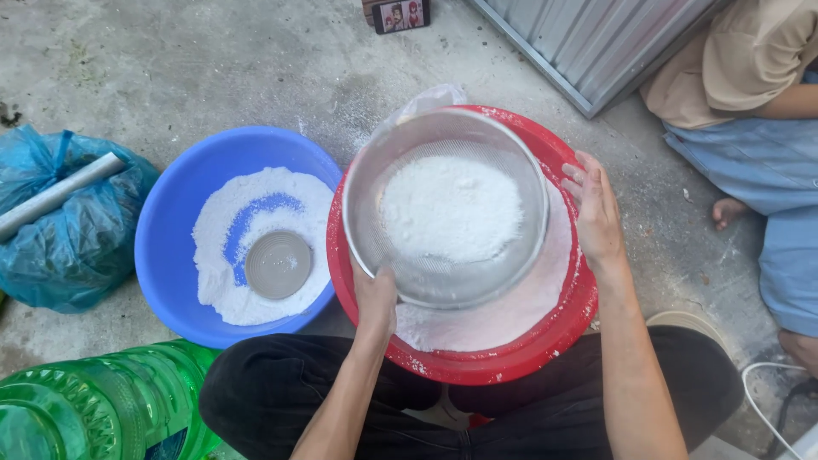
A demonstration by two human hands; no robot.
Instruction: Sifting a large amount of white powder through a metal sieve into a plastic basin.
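We note metal sieve (446,209), loaded with white flour (452,207), above red basin (558,328). Left hand (375,298) grip pinches near rim; right hand (594,209) open beside. We judge sieve rigid, light, powder spill-prone; rim best hold.

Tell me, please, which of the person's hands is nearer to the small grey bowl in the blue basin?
Left. The left hand grips the metal sieve's near rim, just right of the grey bowl in the blue basin. The right hand is at the sieve's far side, over the red basin.

Home yard: concrete floor (213,68), corrugated metal wall (596,34)
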